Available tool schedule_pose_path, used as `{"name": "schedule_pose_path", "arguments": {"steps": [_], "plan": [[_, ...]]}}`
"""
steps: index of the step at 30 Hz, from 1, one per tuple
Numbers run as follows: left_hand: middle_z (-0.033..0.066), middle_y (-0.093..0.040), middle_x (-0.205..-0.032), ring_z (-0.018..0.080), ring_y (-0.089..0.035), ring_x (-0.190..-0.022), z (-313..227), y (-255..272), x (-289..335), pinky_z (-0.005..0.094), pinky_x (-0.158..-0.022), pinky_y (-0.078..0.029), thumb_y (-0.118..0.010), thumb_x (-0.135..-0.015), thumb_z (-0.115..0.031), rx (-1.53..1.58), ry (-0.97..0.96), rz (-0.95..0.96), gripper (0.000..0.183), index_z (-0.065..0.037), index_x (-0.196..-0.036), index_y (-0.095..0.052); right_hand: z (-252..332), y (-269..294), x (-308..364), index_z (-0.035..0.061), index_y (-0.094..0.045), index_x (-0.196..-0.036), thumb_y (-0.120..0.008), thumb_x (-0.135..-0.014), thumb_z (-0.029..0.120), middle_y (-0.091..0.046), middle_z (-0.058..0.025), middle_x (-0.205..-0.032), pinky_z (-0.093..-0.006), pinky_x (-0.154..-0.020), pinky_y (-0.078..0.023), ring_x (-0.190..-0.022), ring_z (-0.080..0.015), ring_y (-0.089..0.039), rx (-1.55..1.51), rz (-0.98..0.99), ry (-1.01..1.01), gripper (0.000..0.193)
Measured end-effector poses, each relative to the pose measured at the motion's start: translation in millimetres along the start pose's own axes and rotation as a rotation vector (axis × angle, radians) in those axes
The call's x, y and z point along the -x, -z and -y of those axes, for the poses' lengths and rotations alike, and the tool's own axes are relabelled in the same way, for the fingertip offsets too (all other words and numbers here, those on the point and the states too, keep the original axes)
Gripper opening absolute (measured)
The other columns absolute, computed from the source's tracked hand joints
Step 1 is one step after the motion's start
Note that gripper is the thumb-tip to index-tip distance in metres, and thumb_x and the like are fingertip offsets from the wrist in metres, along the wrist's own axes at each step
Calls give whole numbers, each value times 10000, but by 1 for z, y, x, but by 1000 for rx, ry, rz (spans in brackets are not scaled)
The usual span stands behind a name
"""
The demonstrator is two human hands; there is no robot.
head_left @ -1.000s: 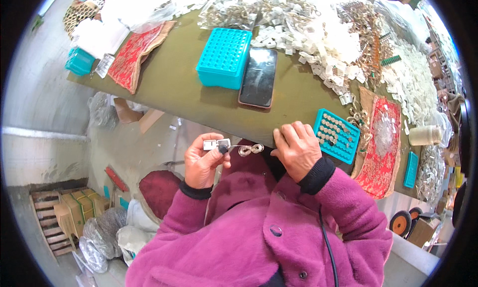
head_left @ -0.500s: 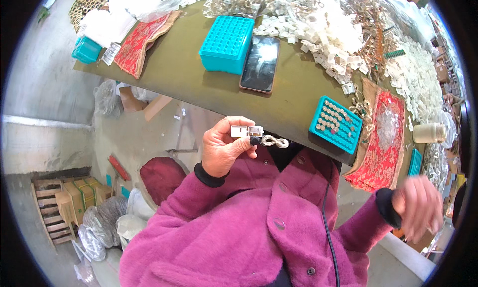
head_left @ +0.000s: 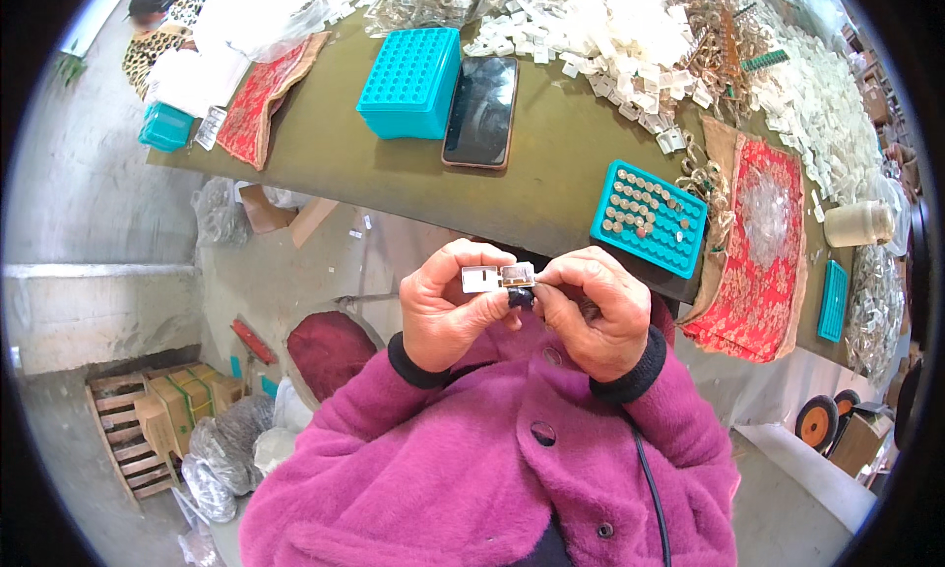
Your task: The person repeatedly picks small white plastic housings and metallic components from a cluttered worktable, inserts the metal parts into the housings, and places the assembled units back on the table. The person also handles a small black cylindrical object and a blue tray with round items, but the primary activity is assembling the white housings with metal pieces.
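Observation:
In front of my chest, my left hand (head_left: 445, 306) pinches a small white plastic case (head_left: 480, 279) that lies opened out in two halves. The right half is a shallow box with small parts inside, too small to name. A dark piece (head_left: 520, 297) shows just below it, beside my left thumb tip. My right hand (head_left: 597, 309) is at the case's right edge, thumb and forefinger pinched together. What they grip is hidden. The looped pale cord seen earlier beside the case is covered by my right hand.
On the green table (head_left: 325, 158) are a turquoise holed block (head_left: 409, 83), a phone (head_left: 480, 112) and a turquoise tray (head_left: 650, 218) with small round pieces. White plastic parts (head_left: 630, 75) pile up behind. Red patterned cloth (head_left: 753, 306) hangs over the edge. Another person (head_left: 157, 35) is far left.
My right hand has come in from the far right to the case, its fingers now closed there. My left hand still holds the opened case. The view has shifted slightly.

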State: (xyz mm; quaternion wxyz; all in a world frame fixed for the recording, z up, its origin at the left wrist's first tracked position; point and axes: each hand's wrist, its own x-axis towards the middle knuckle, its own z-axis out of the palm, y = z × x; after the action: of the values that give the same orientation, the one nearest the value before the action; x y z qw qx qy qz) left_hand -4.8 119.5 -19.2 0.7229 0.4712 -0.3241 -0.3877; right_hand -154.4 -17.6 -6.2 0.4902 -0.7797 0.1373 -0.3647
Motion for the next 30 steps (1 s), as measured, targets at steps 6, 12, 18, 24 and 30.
{"name": "schedule_pose_path", "arguments": {"steps": [6, 12, 18, 24, 30], "plan": [[135, -700, -1087, 204, -728, -896, -4, -5, -7, 322, -686, -638, -830, -881, 18, -547, -240, 33, 331, 51, -1173, -676, -11, 0, 4, -9, -710, -969, -773, -782, -108, -687, -133, -864, -336, -616, -551, -710, -255, -674, 69, -85, 127, 221], [132, -730, -984, 234, -720, -843, -10, -13, -12, 340, -716, -583, -864, -757, 71, -920, -481, 92, 429, -7, -1157, -729, -13, 10, 6, -7, -694, -947, -779, -785, -92, -673, -132, -844, -345, -608, -547, -695, -264, -669, 60, -34, 82, 202], [129, -716, -949, 234, -709, -808, -4, -17, -20, 347, -697, -580, -857, -716, 101, -951, -585, 225, 475, -21, -1158, -735, -15, 22, 12, -21, -699, -979, -814, -827, -23, -657, -111, -796, -315, -580, -520, -662, -199, -659, -73, 52, -279, 190], [109, -713, -985, 189, -718, -820, 10, -22, -14, 327, -669, -604, -827, -830, 86, -422, -132, 129, 312, 14, -1117, -728, -10, 43, 20, -7, -707, -1027, -709, -1036, 118, -698, -15, -802, -217, -564, -503, -650, -52, -631, -635, 165, -765, 126], [139, -724, -1055, 213, -730, -796, 29, -24, -11, 324, -662, -633, -759, -958, -13, 353, 393, 84, 327, 25, -1258, -634, -15, 47, 26, -14, -656, -1024, -680, -1051, 123, -673, -33, -793, -236, -556, -526, -628, -87, -647, -833, 123, -846, 141]]}}
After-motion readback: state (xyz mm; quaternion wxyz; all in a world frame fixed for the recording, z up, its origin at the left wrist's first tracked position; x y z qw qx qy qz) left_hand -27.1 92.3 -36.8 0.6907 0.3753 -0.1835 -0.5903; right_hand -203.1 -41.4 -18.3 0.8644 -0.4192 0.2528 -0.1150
